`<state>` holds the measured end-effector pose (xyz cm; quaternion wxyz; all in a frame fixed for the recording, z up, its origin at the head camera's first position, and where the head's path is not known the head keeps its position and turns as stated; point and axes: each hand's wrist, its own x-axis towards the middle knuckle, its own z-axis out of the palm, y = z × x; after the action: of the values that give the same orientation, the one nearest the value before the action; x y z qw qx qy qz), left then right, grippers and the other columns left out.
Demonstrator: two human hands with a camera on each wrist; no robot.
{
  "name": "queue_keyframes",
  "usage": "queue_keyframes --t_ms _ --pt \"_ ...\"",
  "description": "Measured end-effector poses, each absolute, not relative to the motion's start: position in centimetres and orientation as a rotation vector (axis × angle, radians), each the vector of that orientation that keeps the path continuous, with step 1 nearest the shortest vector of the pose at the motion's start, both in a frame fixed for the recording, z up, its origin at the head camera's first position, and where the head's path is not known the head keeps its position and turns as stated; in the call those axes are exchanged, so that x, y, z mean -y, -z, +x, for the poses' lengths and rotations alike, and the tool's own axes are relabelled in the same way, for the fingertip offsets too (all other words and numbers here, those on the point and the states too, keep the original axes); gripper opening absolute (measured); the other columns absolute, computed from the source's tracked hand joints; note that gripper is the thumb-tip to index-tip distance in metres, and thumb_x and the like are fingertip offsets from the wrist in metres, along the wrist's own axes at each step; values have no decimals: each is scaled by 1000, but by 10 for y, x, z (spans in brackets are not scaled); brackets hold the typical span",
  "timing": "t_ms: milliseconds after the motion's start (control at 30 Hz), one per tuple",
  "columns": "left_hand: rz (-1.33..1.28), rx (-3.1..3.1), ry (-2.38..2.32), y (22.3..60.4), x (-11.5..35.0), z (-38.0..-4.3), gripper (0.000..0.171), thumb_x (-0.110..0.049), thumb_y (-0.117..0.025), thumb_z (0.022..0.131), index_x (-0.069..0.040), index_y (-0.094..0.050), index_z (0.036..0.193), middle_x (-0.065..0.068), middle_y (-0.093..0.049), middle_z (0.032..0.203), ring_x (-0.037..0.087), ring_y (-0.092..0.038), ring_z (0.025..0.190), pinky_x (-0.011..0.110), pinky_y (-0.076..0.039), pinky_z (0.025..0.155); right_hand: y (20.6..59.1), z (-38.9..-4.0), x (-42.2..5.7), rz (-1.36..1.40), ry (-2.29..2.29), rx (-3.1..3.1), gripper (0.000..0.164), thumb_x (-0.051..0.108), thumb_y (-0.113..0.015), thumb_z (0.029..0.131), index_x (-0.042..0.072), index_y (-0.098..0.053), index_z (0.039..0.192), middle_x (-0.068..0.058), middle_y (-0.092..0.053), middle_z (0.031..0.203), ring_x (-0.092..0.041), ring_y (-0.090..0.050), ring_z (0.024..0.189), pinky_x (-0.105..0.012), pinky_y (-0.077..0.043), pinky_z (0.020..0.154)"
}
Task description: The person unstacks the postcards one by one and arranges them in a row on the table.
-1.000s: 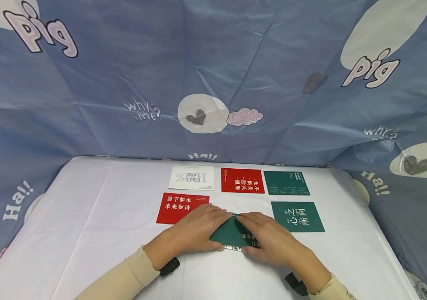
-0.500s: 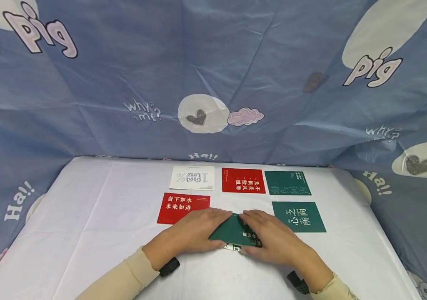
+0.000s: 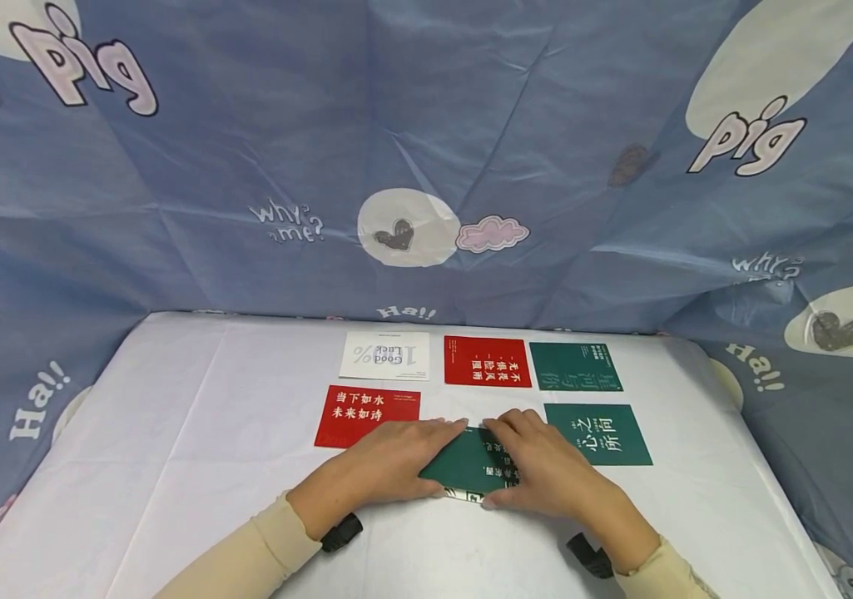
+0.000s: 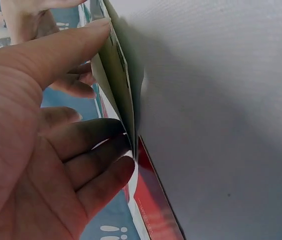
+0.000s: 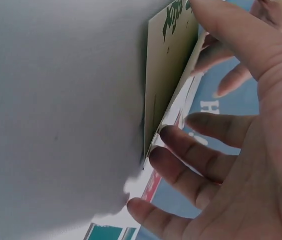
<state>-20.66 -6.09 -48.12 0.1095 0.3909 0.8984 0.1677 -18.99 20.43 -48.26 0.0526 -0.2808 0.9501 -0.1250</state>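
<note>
In the head view, a dark green card (image 3: 463, 466) with white characters lies bent or folded over near the middle of the table. My left hand (image 3: 392, 467) grips its left end, thumb at the near edge and fingertips at the far edge. My right hand (image 3: 549, 466) holds the right end the same way and covers part of the print. Below the green face, a pale strip with dark print shows along the near edge. From the right wrist, the card's cream inner side (image 5: 168, 65) bears green characters, and its two layers meet in a narrow V.
A red card (image 3: 359, 412) lies beside my left hand, and a green card (image 3: 609, 441) to the right of my right hand. Farther back are a white card (image 3: 362, 366), another red card (image 3: 489, 358) and another green card (image 3: 572, 374). A blue printed cloth (image 3: 426, 166) hangs behind the table.
The fingers of my right hand have shifted and now arch higher over the green card, baring more of its white characters. My left hand stays nearly still. The other cards have not moved.
</note>
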Motion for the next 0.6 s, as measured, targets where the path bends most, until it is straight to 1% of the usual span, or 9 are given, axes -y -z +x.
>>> queue_keyframes --t_ms 200,400,500,600 --pt "1172 -2665 -480 484 61 -206 88 -37 -85 88 -14 -41 161 6 -59 150 23 -56 136 39 -49 110 484 -189 -201 -818 399 -2898 102 56 -98 64 7 -58 144 0 -56 129 -19 -49 117 -47 -49 105" --pt "1246 -2697 -449 487 61 -206 88 -40 -85 87 -10 -45 159 9 -51 157 25 -49 143 41 -38 120 484 -189 -201 -806 410 -2914 105 58 -97 63 6 -57 145 -1 -53 130 -19 -46 118 -45 -48 105" --pt "1263 -2711 -439 488 61 -206 86 -43 -85 87 -10 -47 157 11 -50 158 26 -46 145 42 -37 121 484 -189 -202 -807 428 -2913 106 58 -97 63 6 -56 146 -1 -53 132 -19 -45 119 -44 -48 105" --pt "1265 -2706 -447 489 60 -207 84 -44 -84 87 -10 -49 156 10 -51 156 25 -47 144 42 -36 121 485 -188 -203 -800 447 -2906 106 58 -97 63 6 -56 146 0 -52 132 -18 -45 119 -42 -49 105"
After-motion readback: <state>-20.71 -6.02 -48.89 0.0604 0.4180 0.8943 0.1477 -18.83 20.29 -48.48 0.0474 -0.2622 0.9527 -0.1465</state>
